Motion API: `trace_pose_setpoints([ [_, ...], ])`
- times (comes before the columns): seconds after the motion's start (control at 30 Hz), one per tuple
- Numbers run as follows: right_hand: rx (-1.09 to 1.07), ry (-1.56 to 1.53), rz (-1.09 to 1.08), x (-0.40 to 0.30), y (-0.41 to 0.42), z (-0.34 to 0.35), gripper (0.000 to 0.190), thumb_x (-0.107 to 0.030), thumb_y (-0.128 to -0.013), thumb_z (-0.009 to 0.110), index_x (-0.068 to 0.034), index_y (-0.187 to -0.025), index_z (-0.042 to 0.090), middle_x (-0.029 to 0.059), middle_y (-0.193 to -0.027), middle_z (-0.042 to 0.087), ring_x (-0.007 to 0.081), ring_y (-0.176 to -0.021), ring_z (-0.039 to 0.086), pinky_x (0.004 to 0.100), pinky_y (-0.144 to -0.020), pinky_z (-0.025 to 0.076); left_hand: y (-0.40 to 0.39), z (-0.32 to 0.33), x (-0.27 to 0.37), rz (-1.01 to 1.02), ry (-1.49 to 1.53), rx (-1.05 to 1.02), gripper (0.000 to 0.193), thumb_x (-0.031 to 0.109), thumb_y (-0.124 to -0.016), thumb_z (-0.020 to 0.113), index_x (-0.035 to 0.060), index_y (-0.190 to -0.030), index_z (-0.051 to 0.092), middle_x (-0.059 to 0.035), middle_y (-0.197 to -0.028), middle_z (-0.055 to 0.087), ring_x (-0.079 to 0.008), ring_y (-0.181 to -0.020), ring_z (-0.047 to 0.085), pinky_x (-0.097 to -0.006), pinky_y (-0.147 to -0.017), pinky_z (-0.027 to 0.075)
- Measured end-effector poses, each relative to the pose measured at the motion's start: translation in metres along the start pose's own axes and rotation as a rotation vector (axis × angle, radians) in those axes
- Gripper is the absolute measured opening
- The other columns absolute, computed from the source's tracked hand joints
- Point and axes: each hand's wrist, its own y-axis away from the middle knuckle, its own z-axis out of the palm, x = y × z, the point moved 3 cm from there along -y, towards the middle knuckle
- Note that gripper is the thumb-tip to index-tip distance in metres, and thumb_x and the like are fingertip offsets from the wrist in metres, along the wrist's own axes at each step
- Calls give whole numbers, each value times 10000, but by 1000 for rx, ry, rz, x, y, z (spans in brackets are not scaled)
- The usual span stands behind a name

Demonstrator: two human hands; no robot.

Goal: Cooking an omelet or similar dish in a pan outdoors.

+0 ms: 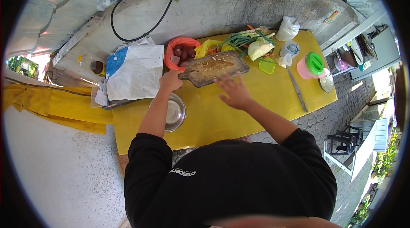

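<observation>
My left hand grips the handle of a worn wooden cutting board. Pale chopped bits lie scattered over the board's top. Beside its near edge is my right hand, fingers spread and holding nothing; the fingertips overlap the edge, and I cannot tell if they touch. A round metal bowl stands partly hidden under my left forearm. Just behind my left hand, a red plastic bag gapes around several reddish-brown round items. A yellow plastic bag sits behind the board.
On the yellow tabletop lie a cabbage, green onions, a green lid and a kitchen knife. A pink container with a green lid stands right. White sacking lies left; a concrete wall rises behind.
</observation>
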Motion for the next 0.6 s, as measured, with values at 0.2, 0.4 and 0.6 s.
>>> trace_pose_setpoints([
  [0.2,-209,-431,41,16,-71,22,581,-507,-963,321,-140,-1411,368,136,-1408,427,315,-1292,405,528,-1063,276,-20,-14,14,-4,-35,-261,534,223,-742,537,263,-1274,561,-66,-1222,609,-244,-1122,580,-384,-915,470],
  [0.4,-316,-628,334,101,-119,19,611,-540,-975,268,-84,-1258,562,200,-1257,552,360,-1209,484,396,-1028,353,-41,-35,26,51,-96,-342,575,192,-729,494,273,-1296,545,-83,-1263,584,-254,-1160,557,-386,-953,445],
  [0.6,-329,-795,243,109,-146,-2,628,-548,-971,260,-64,-1116,633,210,-1159,593,374,-1060,563,458,-899,426,-70,-62,37,98,-228,-466,648,118,-616,529,195,-1258,578,-128,-1209,598,-292,-1124,566,-389,-920,448],
])
